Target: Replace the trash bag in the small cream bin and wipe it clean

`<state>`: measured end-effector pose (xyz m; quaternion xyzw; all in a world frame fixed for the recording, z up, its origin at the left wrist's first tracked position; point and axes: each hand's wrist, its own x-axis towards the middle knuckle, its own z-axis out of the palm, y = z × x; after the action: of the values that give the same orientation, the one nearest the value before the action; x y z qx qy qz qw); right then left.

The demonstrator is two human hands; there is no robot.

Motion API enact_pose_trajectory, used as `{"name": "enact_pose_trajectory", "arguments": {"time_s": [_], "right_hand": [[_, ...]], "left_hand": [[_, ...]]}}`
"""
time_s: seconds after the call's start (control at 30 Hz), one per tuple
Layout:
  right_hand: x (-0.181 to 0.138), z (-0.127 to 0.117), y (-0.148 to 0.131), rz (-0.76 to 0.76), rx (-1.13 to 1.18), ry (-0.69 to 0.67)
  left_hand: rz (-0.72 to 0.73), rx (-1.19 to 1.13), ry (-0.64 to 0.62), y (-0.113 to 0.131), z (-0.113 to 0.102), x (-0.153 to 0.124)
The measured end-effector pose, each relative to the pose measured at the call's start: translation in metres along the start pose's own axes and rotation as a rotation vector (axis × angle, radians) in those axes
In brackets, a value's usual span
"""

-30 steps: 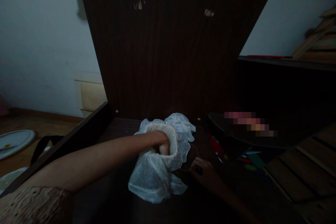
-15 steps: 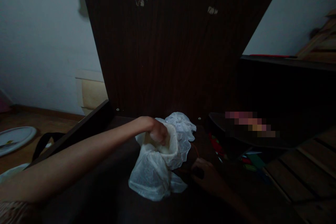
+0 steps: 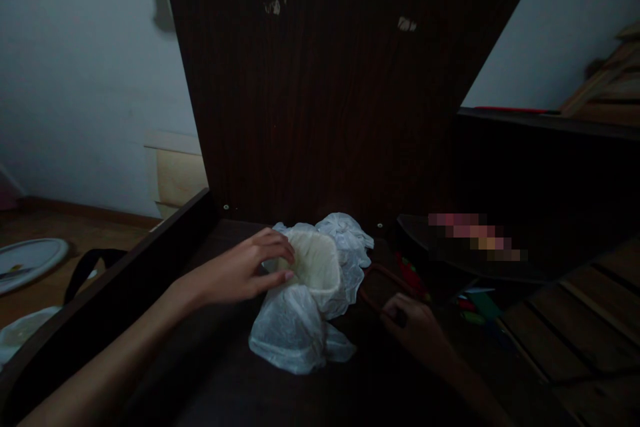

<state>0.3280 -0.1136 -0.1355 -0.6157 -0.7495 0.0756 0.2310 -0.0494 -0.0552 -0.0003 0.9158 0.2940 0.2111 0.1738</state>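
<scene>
A small container lined with a white plastic bag (image 3: 320,267) stands on the dark wooden surface, its mouth facing up. The bag's loose, crumpled parts spread in front of it and behind it. At the container's left rim is my left hand (image 3: 250,267), fingers apart and holding nothing; whether the fingertips touch the rim I cannot tell. To the right of the bag, my right hand (image 3: 413,323) is closed on a thin reddish-brown loop (image 3: 367,297), dim and partly lost against the dark surface.
A tall dark wooden panel (image 3: 325,93) rises behind the bag. On the left runs a raised wooden edge (image 3: 165,247), with a white round lid or plate (image 3: 33,263) beyond it on the floor. Red and green items (image 3: 480,307) and wooden slats (image 3: 575,333) lie to the right.
My left hand has come out of the container and moved left, its fingers opening. My right hand has shifted slightly right, and more of the reddish-brown loop shows.
</scene>
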Motion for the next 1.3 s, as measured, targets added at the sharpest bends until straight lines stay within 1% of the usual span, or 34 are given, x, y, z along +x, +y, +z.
{"name": "enact_pose_trajectory", "arguments": {"time_s": [0.13,0.23,0.37,0.47,0.57,0.67,0.73,0.8,0.87,0.93,1.0,1.1,1.3], "right_hand": [[0.002,-0.027,-0.004,0.018,-0.035,0.094],[0.005,-0.044,-0.015,-0.016,-0.033,0.174],[0.012,-0.060,-0.043,-0.151,-0.008,0.278],[0.019,-0.067,-0.070,-0.287,0.031,0.303],[0.027,-0.069,-0.097,-0.409,0.075,0.275],[0.036,-0.066,-0.118,-0.488,0.122,0.202],[0.043,-0.060,-0.127,-0.535,0.158,0.140],[0.051,-0.054,-0.134,-0.572,0.179,0.080],[0.059,-0.049,-0.138,-0.599,0.178,0.046],[0.065,-0.045,-0.142,-0.619,0.163,0.024],[0.070,-0.043,-0.144,-0.630,0.145,-0.012],[0.074,-0.040,-0.147,-0.613,0.134,-0.070],[0.072,-0.032,-0.149,-0.554,0.156,-0.095]], "left_hand": [[0.007,-0.036,0.032,0.000,0.022,-0.019],[0.011,-0.012,0.052,-0.002,0.035,-0.026],[0.008,0.001,0.103,-0.006,0.043,-0.027],[0.014,0.006,0.101,-0.006,0.045,-0.025],[0.004,0.021,0.088,-0.003,0.046,-0.023],[0.001,0.035,0.115,0.001,0.046,-0.025],[-0.015,0.030,0.170,0.003,0.044,-0.028],[-0.049,0.007,0.254,0.003,0.040,-0.031],[-0.091,-0.027,0.335,0.001,0.037,-0.034],[-0.132,-0.059,0.376,-0.002,0.035,-0.035],[-0.155,-0.090,0.377,-0.005,0.035,-0.034],[-0.143,-0.123,0.353,-0.010,0.038,-0.029],[-0.122,-0.158,0.301,-0.025,0.046,-0.019]]}}
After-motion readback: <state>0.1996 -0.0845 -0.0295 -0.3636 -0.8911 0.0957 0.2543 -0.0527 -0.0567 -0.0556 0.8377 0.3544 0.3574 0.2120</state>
